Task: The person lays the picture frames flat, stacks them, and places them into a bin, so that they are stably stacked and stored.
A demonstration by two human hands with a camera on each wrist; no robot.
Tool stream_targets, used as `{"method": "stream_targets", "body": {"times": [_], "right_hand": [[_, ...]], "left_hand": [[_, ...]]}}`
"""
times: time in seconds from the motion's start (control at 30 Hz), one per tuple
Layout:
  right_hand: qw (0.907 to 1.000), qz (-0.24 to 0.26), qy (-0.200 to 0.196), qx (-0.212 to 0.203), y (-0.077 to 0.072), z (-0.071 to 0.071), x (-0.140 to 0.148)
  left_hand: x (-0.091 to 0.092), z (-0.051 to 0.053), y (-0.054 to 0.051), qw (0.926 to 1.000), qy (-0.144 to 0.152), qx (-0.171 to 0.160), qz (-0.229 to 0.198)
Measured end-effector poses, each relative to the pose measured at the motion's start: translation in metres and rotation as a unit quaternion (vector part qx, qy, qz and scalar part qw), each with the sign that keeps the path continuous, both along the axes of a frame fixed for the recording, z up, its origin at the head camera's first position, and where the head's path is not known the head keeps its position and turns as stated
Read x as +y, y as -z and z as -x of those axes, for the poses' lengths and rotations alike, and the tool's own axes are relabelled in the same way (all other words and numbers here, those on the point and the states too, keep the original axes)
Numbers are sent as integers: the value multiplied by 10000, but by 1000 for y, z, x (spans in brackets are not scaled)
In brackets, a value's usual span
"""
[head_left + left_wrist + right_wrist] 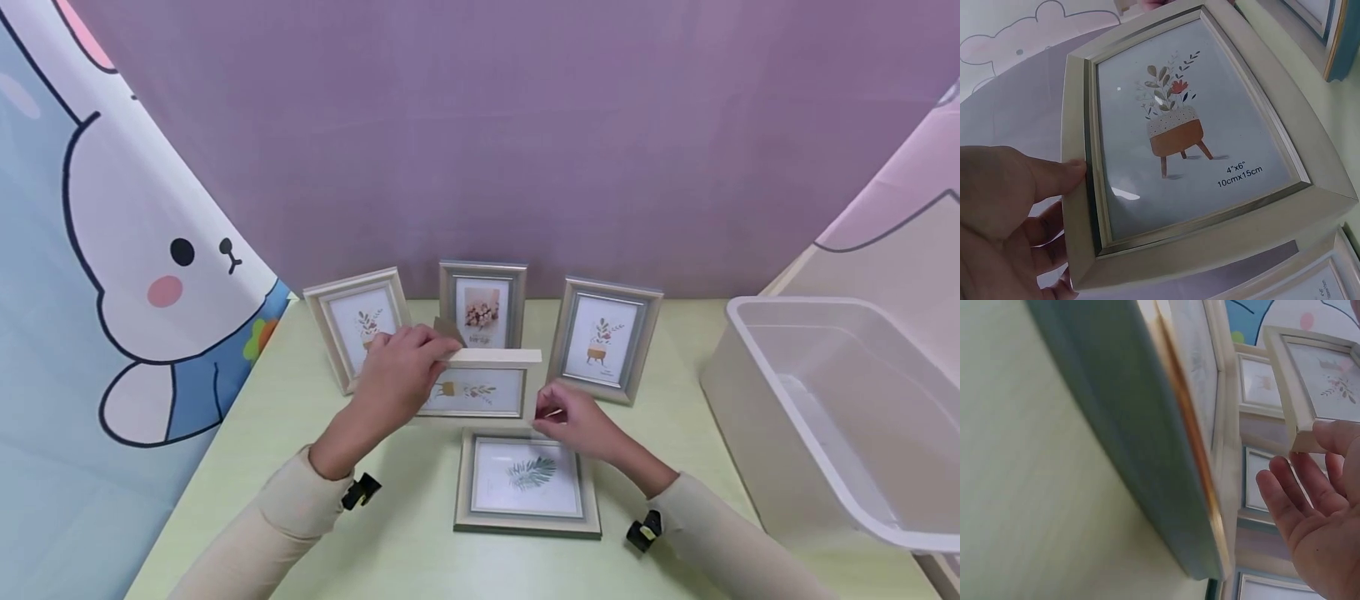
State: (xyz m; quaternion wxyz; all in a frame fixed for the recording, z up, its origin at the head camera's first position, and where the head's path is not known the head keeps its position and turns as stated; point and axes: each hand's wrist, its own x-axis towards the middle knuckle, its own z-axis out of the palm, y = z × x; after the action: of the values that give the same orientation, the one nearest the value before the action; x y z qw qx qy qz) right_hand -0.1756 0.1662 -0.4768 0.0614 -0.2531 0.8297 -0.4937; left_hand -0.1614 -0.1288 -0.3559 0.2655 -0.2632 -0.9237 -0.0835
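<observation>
A cream picture frame (491,357) with a potted-plant print is held sideways above the table, tilted so its top edge faces up. My left hand (401,367) grips its left end, thumb on the front edge and fingers behind, as the left wrist view shows. At the frame's lower right corner my right hand (573,419) pinches it, thumb on the edge and fingertips underneath. Below lies another frame with a green leaf print (525,482), flat on the table.
Along the back stand a left frame (327,337), a middle frame with a flower photo (483,271) and a right frame (600,342). A beige plastic bin (780,442) sits at the table's right side. A purple cloth (480,142) hangs behind.
</observation>
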Motion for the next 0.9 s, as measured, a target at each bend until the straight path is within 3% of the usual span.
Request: {"method": "stream_targets", "body": {"times": [0.23, 0.43, 0.67, 0.9], "right_hand": [[9997, -34, 154, 173, 0, 0, 5], [9974, 490, 338, 409, -11, -2, 6], [9846, 1302, 292, 1134, -21, 1, 4], [9721, 1249, 397, 1948, -24, 2, 3]], "left_hand": [[5, 0, 2, 10000, 54, 33, 10], [8, -1, 2, 10000, 34, -36, 30], [11, -1, 4, 10000, 50, -36, 24], [15, 0, 4, 10000, 49, -59, 62]]}}
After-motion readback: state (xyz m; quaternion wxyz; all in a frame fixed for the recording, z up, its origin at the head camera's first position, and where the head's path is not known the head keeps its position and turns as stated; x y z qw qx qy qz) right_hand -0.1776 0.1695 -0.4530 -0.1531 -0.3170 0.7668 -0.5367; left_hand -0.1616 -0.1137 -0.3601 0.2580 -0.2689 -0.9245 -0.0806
